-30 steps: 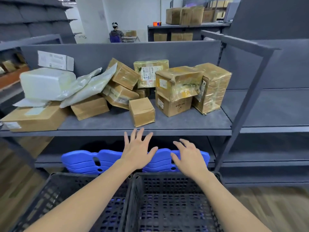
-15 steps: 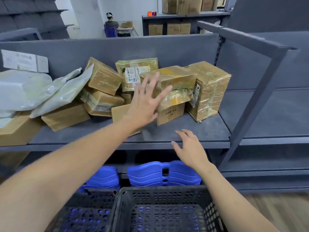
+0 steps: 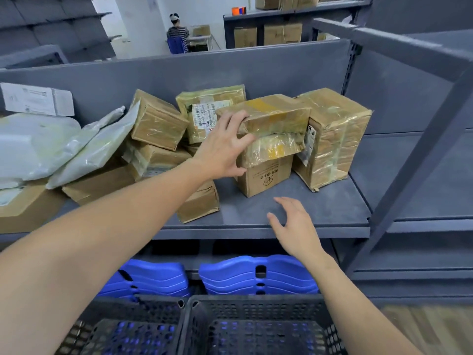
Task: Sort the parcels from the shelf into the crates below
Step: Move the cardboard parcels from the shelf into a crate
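- Head view: my left hand (image 3: 225,147) gripped the taped parcel (image 3: 276,119) at its left end, with my fingers curled over the top corner and my thumb under the lower edge.
- That taped parcel sat on top of the printed box (image 3: 266,175) on the grey shelf (image 3: 307,211), close against the tall parcel (image 3: 335,137) to its right.
- My right hand (image 3: 294,226) was over the shelf's front edge, fingers loosely spread and holding nothing. I couldn't tell whether it touched the shelf.
- Behind my left hand a labelled parcel (image 3: 204,111) leaned on the back panel, and grey mailer bags (image 3: 84,149) lay further left.
- Two dark crates (image 3: 256,313) stood side by side below me, with blue stacks (image 3: 256,275) beyond them under the shelf.
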Tool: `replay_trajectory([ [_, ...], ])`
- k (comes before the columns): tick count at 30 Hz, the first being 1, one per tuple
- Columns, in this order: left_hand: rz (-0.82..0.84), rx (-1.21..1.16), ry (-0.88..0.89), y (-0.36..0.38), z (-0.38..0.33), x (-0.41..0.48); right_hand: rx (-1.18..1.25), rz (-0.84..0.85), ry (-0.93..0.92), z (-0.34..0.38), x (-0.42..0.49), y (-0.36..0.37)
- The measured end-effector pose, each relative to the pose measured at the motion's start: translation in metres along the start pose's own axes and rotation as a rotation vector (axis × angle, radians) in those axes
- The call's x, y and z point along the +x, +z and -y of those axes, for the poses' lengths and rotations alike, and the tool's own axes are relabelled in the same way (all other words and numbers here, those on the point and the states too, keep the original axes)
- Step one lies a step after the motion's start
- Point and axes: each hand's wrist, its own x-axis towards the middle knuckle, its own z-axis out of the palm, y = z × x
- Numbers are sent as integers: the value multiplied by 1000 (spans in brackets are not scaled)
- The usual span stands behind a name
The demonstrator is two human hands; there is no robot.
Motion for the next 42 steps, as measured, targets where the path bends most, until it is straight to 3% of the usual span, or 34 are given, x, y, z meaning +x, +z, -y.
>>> replay_trajectory([
  [5,-125,-277,-68,-51,19,-5,331,-151,9,1,7,-11],
  [11,-182,-842,-403,-126,37,4,709,-291,-61,41,18,-28],
  [15,107,-1242,-654,-135,25,2,966,-353,-176,76,2,-20],
  [18,237,-1335,-689,-122,14,-5,1125,-442,-166,96,-20,-7],
  [22,153,-1309,-726,-113,2,-7,1183,-560,-86,99,-38,3],
  [24,159,-1276,-717,-114,-2,-11,1206,-546,-79,97,-43,0],
  [28,301,-1498,-720,-107,-15,-41,1286,-462,-27,82,-37,-20],
  [31,113,-1659,-813,-86,-19,-64,1326,-409,38,81,-31,-27],
  [35,-177,-1470,-951,-92,-18,-75,1280,-288,24,84,-38,-16],
  [39,-28,-1541,-850,-99,-25,-98,1340,-275,7,83,-49,-6],
  [41,-78,-1588,-784,-94,-35,-112,1368,-333,2,84,-62,-1],
  [42,-189,-1623,-730,-89,-40,-122,1355,-357,-9,84,-68,2],
])
